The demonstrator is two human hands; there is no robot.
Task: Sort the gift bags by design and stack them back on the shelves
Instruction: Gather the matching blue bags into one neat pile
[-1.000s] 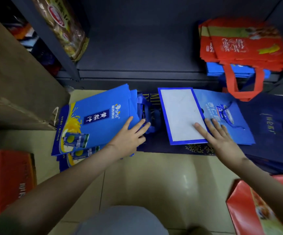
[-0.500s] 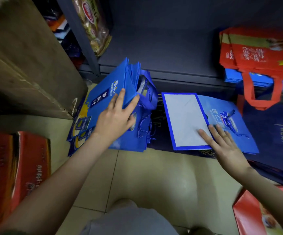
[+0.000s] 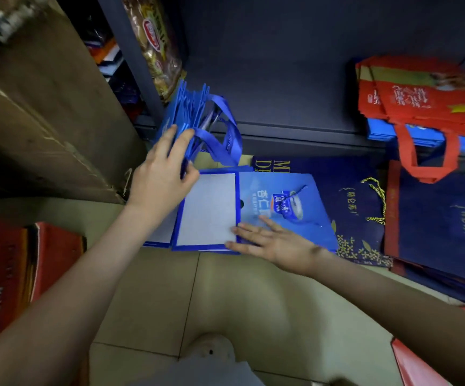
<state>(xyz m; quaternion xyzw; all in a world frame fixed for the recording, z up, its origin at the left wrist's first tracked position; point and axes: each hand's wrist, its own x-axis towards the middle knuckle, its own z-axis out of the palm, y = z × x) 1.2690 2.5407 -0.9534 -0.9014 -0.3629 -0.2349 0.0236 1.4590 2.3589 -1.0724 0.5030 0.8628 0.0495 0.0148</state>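
Left hand (image 3: 164,174): clamped on the blue bag bundle (image 3: 189,112), thumb on the near face and fingers over the far side. The bundle stands on edge and is tipped up, with its ribbon handles (image 3: 225,135) hanging loose to the right. It's at the front lip of the shelf (image 3: 281,93), not on it. The print on these bags isn't readable from this angle.

Right hand (image 3: 270,240): open, with fingers straight and the palm pressed flat on the flat blue bag (image 3: 295,190) on the floor (image 3: 198,296). This bag's white base panel (image 3: 206,210) is folded up, and the white print reads "杏仁" next to a carton graphic.

Under and right of it are navy bags (image 3: 351,196) lying flat, with gold script too small to read and large "M" and "D" letters at the top edge. A navy bag with red trim (image 3: 443,218) lies further right.

On the right of the shelf, a stack of red bags (image 3: 420,90) with white Chinese script, blurred, sits on a few blue bags (image 3: 379,129). One red handle hangs over the edge.

To the left are a cardboard box (image 3: 45,121), a red carton (image 3: 3,274) and a snack packet (image 3: 153,43) with a red oval logo I can't read.
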